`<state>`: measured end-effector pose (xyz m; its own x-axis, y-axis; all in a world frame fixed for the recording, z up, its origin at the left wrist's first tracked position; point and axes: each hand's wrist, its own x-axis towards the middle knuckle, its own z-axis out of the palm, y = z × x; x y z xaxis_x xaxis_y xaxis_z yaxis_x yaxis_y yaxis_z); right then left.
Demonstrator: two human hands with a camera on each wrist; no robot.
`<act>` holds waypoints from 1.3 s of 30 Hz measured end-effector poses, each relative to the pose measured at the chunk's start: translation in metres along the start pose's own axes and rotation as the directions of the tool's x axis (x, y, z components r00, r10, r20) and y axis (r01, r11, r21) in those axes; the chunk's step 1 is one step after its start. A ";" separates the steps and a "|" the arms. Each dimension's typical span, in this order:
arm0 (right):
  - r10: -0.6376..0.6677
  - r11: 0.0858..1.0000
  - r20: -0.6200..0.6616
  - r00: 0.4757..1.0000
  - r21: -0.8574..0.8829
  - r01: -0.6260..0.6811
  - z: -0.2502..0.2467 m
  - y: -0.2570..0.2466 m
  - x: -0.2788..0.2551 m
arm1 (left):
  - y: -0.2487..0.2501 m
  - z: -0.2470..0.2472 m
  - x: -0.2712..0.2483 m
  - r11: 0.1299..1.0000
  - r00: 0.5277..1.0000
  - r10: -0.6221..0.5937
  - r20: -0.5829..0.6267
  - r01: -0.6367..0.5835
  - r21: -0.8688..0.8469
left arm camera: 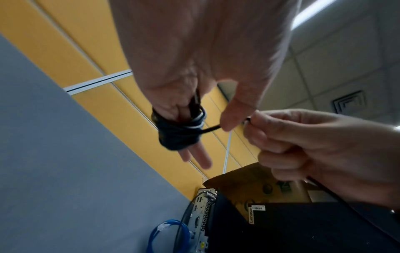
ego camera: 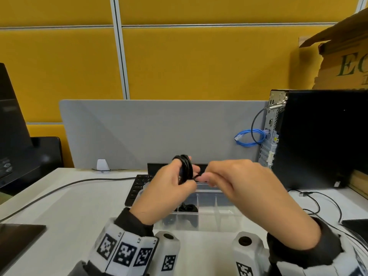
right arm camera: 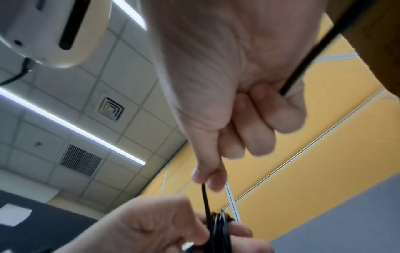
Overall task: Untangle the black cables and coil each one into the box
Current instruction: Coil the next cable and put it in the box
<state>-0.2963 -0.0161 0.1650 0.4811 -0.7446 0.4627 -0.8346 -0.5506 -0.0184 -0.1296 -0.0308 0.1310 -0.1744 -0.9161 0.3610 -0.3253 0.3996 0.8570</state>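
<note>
**Black cable wound on the left hand, right hand pinching the loose run**

The black cable [ego camera: 185, 166] is up in the air above the clear box [ego camera: 207, 214], bunched into a tight, glossy coil of several turns wrapped round the fingers [left arm camera: 195, 154] of the left hand [ego camera: 169, 182]. From the left wrist view the coil sits across the middle of those fingers, with 2 fingertips poking out straight beyond it, and a short strand leaves the bundle toward 3 o'clock. The thumb lies close against the coil, so the left hand is wrapped in cable and holding it.

The right hand [ego camera: 245, 182] is at 3 o'clock of the coil, almost touching the left. It is closed narrow: thumb and forefinger pinch the strand just beside the coil, the other fingers curl into the palm, and the cable runs on through the fist and out past the wrist, as the right wrist view shows.

Down in the clear box, divided into compartments, another dark coiled cable [ego camera: 188, 207] lies in a compartment at about 6 o'clock of the hands. The box stands on the white desk [ego camera: 79, 206], with a black keyboard [ego camera: 137, 188] touching or just behind its far left corner. A black computer tower [ego camera: 318, 136] stands at 2 o'clock, a blue cable [ego camera: 249, 137] looped at its back panel.
</note>
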 end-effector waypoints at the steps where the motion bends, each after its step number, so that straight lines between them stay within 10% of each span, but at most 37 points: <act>1: 0.012 1.000 -0.092 0.996 -0.023 -0.014 0.003 0.002 0.001 | 0.000 0.001 -0.001 0.999 0.999 0.001 0.050 -0.003 0.041; 5: -0.009 0.999 -0.358 0.934 0.031 0.022 0.011 0.007 0.003 | 0.007 -0.006 -0.007 0.999 0.979 0.045 0.201 -0.049 0.017; 10: 0.050 0.992 -0.370 0.928 0.124 -0.004 0.017 0.011 0.005 | 0.009 -0.013 -0.011 0.956 0.940 0.163 0.298 -0.077 -0.282; 13: 0.116 0.978 -0.133 0.984 0.190 -0.090 0.019 0.022 0.005 | 0.015 -0.015 -0.014 0.801 0.900 0.314 0.302 -0.080 -0.594; 16: -0.005 0.960 0.205 0.979 0.275 -0.052 0.023 0.024 0.005 | 0.021 -0.012 -0.011 0.631 0.950 0.312 0.029 -0.184 -0.754; 21: -0.125 0.929 0.147 0.981 0.365 0.063 0.021 0.008 0.006 | 0.010 -0.012 -0.005 0.962 0.955 0.230 -0.185 -0.252 -0.104; 26: -0.006 0.977 0.006 1.000 0.215 0.004 0.022 0.021 0.009 | -0.003 -0.007 -0.001 0.779 0.994 0.112 0.004 -0.090 0.620; 34: 0.221 0.969 -0.134 0.966 -0.082 -0.233 0.018 0.060 0.005 | -0.008 -0.065 -0.004 0.769 0.918 0.153 -0.367 0.122 0.628; 39: 0.322 0.915 -0.267 0.909 -0.161 -0.371 0.022 0.064 0.006 | 0.012 -0.063 -0.018 0.974 0.974 -0.072 0.214 0.022 0.226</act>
<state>-0.3414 -0.0641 0.1468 0.0970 -0.7530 0.6508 -0.9850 -0.1665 -0.0458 -0.0714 -0.0117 0.1576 -0.3455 -0.9143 0.2113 -0.5310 0.3762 0.7593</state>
